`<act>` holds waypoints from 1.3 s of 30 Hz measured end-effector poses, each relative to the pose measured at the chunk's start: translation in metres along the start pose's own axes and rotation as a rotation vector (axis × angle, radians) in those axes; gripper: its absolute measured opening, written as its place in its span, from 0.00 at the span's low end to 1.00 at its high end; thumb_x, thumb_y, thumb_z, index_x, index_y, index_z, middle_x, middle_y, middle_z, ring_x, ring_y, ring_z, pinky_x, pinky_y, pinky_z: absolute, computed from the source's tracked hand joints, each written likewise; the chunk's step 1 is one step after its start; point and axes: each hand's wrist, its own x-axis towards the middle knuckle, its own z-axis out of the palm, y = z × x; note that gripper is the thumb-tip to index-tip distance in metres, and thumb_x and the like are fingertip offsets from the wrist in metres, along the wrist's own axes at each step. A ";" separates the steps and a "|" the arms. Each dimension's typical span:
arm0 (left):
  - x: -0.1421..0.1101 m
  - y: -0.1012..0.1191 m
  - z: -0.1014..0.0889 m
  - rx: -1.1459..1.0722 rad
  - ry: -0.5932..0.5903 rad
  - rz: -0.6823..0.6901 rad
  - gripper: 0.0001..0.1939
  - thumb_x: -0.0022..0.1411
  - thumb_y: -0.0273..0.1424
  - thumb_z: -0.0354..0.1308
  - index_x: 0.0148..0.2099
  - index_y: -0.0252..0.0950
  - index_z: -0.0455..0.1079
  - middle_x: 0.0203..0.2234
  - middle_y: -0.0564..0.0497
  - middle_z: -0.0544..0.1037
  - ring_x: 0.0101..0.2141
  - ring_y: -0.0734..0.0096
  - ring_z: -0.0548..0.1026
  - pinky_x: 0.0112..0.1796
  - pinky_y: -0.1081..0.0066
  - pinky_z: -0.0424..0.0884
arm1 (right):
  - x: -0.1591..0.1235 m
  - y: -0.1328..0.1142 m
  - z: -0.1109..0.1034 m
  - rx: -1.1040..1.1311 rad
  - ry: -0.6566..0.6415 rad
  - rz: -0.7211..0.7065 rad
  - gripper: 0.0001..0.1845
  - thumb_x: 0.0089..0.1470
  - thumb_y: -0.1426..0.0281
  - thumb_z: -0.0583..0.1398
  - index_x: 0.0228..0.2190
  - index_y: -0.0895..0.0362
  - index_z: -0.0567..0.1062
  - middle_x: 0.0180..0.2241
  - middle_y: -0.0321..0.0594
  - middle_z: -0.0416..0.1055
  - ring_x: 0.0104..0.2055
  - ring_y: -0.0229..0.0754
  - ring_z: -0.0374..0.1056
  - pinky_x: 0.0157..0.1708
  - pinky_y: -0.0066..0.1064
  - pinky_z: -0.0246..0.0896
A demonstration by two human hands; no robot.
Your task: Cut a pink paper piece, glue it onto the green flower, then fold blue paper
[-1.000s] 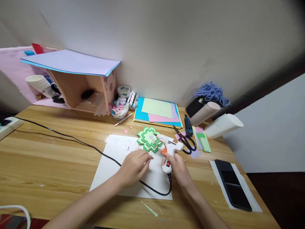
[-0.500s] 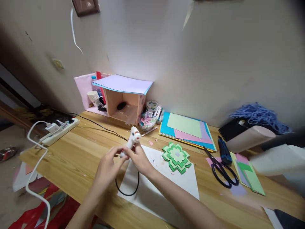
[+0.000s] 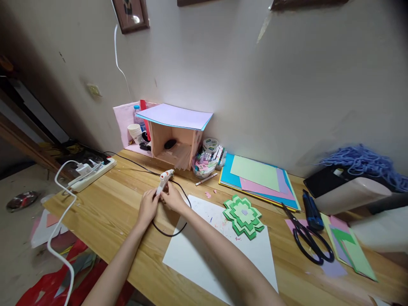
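A small white glue gun (image 3: 163, 180) with orange marks is held over the wooden table, a little short of the cardboard box. My left hand (image 3: 148, 206) has its fingers closed about the handle's left side. From the right, my right hand (image 3: 174, 198) grips the same handle; some of its fingers are hidden. A black cord (image 3: 178, 230) loops beneath my right wrist. To the right of my hands, a layered green paper flower (image 3: 244, 216) lies on a white sheet (image 3: 194, 259) with coloured specks.
Behind my hands stands an open box (image 3: 172, 155) under a lilac sheet. A bowl of paper scraps (image 3: 204, 166), a stack of coloured paper (image 3: 255, 174), black scissors (image 3: 310, 238) and a blue cutter (image 3: 312, 210) lie rightward. A power strip (image 3: 94, 176) sits at the left edge.
Both hands have carried the glue gun left and farther back, away from the white sheet. Its nozzle end has turned, and the camera view has shifted leftward.
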 end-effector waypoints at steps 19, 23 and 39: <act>-0.028 0.147 0.049 -0.042 -0.056 0.342 0.12 0.61 0.27 0.46 0.47 0.36 0.62 0.38 0.45 0.68 0.42 0.60 0.67 0.42 0.59 0.65 | -0.024 0.095 -0.177 -0.638 -0.091 0.291 0.05 0.45 0.71 0.62 0.22 0.59 0.77 0.27 0.47 0.75 0.32 0.43 0.69 0.29 0.27 0.56; -0.026 0.156 0.068 -0.036 -0.121 0.333 0.12 0.60 0.25 0.45 0.46 0.36 0.63 0.38 0.46 0.69 0.41 0.61 0.67 0.42 0.60 0.64 | -0.017 0.093 -0.172 -0.687 -0.138 0.316 0.06 0.44 0.70 0.62 0.22 0.61 0.77 0.27 0.47 0.75 0.32 0.43 0.69 0.28 0.26 0.56; -0.030 0.147 0.094 -0.080 -0.119 0.261 0.13 0.59 0.23 0.45 0.44 0.37 0.65 0.39 0.47 0.71 0.44 0.61 0.67 0.44 0.61 0.63 | -0.016 0.095 -0.175 -0.639 -0.206 0.337 0.07 0.43 0.70 0.60 0.26 0.60 0.78 0.30 0.43 0.76 0.32 0.40 0.69 0.24 0.23 0.54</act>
